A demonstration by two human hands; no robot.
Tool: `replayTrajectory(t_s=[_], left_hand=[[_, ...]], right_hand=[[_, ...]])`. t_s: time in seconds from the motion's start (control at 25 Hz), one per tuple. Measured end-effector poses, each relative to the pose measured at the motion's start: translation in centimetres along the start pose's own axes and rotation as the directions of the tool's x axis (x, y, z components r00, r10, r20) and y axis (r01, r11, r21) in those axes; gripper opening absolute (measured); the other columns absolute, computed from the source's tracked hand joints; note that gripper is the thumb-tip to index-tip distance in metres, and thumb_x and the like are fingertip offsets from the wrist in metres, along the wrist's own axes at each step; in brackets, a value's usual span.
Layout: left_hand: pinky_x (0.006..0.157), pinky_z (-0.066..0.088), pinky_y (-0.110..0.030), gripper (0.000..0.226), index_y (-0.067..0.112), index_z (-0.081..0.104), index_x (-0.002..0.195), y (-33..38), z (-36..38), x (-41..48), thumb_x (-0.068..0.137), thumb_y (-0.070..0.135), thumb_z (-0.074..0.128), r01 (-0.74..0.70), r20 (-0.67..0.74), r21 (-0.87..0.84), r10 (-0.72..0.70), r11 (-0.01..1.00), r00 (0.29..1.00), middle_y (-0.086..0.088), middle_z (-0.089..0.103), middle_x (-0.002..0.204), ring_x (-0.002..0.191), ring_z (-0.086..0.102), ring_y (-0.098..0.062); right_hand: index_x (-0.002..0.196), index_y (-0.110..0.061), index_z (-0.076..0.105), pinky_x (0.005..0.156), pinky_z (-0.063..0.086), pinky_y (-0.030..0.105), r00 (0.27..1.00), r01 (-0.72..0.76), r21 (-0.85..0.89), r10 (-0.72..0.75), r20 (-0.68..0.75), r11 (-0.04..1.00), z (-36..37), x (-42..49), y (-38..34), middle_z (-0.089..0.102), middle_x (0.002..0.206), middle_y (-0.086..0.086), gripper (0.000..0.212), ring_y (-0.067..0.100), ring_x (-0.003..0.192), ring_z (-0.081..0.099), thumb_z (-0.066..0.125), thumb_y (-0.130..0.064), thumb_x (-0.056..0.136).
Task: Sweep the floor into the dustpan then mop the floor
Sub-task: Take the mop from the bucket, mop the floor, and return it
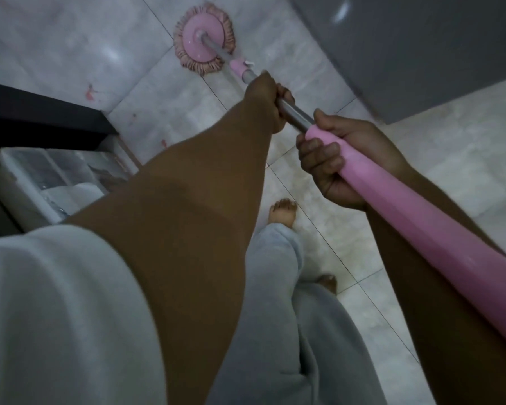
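Observation:
A round pink mop head (204, 40) with a fringe of pinkish strands lies flat on the pale marble-tiled floor (70, 48) at the top centre. Its metal pole (294, 114) runs down to the right into a thick pink handle (421, 229). My left hand (268, 103) is wrapped around the metal part of the pole, nearer the mop head. My right hand (336, 162) grips the upper end of the pink handle just behind it. No dustpan or broom is in view.
A grey cabinet or appliance (421, 48) stands at the top right. A dark piece of furniture (41, 115) and a clear plastic container (50, 182) sit at the left. Small pink stains (89, 92) mark the tiles. My bare feet (284, 213) stand on the floor below.

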State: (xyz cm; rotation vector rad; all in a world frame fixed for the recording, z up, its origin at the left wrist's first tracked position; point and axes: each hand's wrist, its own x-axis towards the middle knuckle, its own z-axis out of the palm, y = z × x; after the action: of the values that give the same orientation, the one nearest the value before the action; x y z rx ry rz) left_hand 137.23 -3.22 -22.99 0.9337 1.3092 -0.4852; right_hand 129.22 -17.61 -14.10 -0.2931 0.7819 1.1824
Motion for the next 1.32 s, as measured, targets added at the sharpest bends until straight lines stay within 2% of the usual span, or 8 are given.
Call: replayTrajectory(t_s=[0.16, 0.36, 0.6, 0.72, 0.84, 0.96, 1.16, 1.32], left_hand=[[0.038, 0.037, -0.014, 0.038, 0.015, 0.041, 0.069, -4.7, 0.9, -2.5, 0.100, 0.036, 0.047, 0.030, 0.025, 0.020, -0.031, 0.999, 0.999, 0.004, 0.038, 0.045, 0.035, 0.038, -0.009], [0.033, 0.032, -0.011, 0.038, 0.015, 0.038, 0.071, -16.1, 4.0, -8.3, 0.103, 0.035, 0.039, 0.042, 0.124, 0.110, -0.055, 0.993, 0.991, 0.004, 0.032, 0.033, 0.023, 0.032, -0.009], [0.033, 0.035, -0.013, 0.036, 0.013, 0.043, 0.078, -30.5, 6.2, -15.8, 0.102, 0.039, 0.040, 0.147, 0.219, 0.250, -0.203, 0.957, 0.954, 0.001, 0.034, 0.043, 0.025, 0.032, -0.011], [0.035, 0.039, -0.017, 0.033, 0.013, 0.047, 0.083, -33.5, 6.0, -17.6, 0.101, 0.041, 0.042, 0.198, 0.211, 0.290, -0.265, 0.936, 0.941, 0.002, 0.036, 0.043, 0.028, 0.035, -0.011], [0.036, 0.040, -0.017, 0.032, 0.014, 0.047, 0.083, -32.3, 6.1, -17.1, 0.100, 0.041, 0.043, 0.186, 0.218, 0.287, -0.253, 0.940, 0.943, 0.002, 0.036, 0.040, 0.029, 0.035, -0.011], [0.036, 0.040, -0.016, 0.035, 0.013, 0.044, 0.079, -27.8, 6.8, -15.0, 0.100, 0.041, 0.044, 0.156, 0.223, 0.287, -0.224, 0.945, 0.949, 0.002, 0.037, 0.042, 0.030, 0.035, -0.012], [0.035, 0.038, -0.015, 0.033, 0.012, 0.044, 0.077, -13.2, 7.4, -8.8, 0.102, 0.034, 0.041, 0.063, 0.255, 0.191, -0.111, 0.980, 0.960, 0.000, 0.038, 0.050, 0.035, 0.037, -0.011], [0.037, 0.038, -0.016, 0.033, 0.012, 0.043, 0.071, -1.3, 6.5, -3.9, 0.102, 0.025, 0.041, 0.008, 0.266, 0.155, -0.050, 0.988, 0.963, 0.002, 0.038, 0.039, 0.035, 0.038, -0.012]], right_hand=[[0.086, -0.006, 0.052, 0.035, 0.041, 0.012, 0.999, 0.028, 0.041, -0.029, 0.025, 0.999, -3.4, -3.9, 2.7, 0.049, 0.059, -0.002, 0.030, 0.003, 0.039, 0.048, 0.057, -0.035, 0.087], [0.091, -0.007, 0.050, 0.038, 0.042, 0.011, 0.993, 0.089, 0.128, -0.098, 0.064, 0.988, -10.6, -13.2, 8.4, 0.052, 0.062, -0.002, 0.031, 0.003, 0.042, 0.050, 0.051, -0.038, 0.094], [0.103, -0.011, 0.042, 0.043, 0.051, 0.021, 0.980, 0.131, 0.328, -0.171, 0.097, 0.935, -17.9, -24.9, 18.0, 0.056, 0.070, 0.003, 0.028, 0.010, 0.049, 0.058, 0.043, -0.039, 0.099], [0.106, -0.011, 0.041, 0.043, 0.050, 0.021, 0.977, 0.148, 0.360, -0.193, 0.092, 0.921, -19.2, -27.3, 20.7, 0.056, 0.073, 0.003, 0.029, 0.010, 0.051, 0.058, 0.040, -0.040, 0.100], [0.105, -0.006, 0.049, 0.042, 0.049, 0.022, 0.981, 0.156, 0.327, -0.186, 0.062, 0.932, -18.3, -26.5, 19.6, 0.054, 0.072, 0.004, 0.031, 0.012, 0.050, 0.058, 0.042, -0.037, 0.100], [0.101, -0.008, 0.048, 0.038, 0.046, 0.018, 0.984, 0.173, 0.259, -0.177, -0.009, 0.950, -15.7, -23.9, 15.9, 0.052, 0.067, 0.001, 0.030, 0.008, 0.044, 0.054, 0.044, -0.037, 0.098], [0.096, -0.009, 0.049, 0.037, 0.043, 0.012, 0.988, 0.156, 0.104, -0.155, -0.014, 0.982, -7.2, -14.5, 6.3, 0.053, 0.062, -0.003, 0.029, 0.004, 0.041, 0.051, 0.047, -0.038, 0.095], [0.093, -0.010, 0.048, 0.036, 0.040, 0.009, 0.985, 0.172, 0.078, -0.171, -0.016, 0.982, 0.1, -5.8, -0.3, 0.049, 0.061, -0.006, 0.029, 0.003, 0.039, 0.048, 0.046, -0.039, 0.095]])
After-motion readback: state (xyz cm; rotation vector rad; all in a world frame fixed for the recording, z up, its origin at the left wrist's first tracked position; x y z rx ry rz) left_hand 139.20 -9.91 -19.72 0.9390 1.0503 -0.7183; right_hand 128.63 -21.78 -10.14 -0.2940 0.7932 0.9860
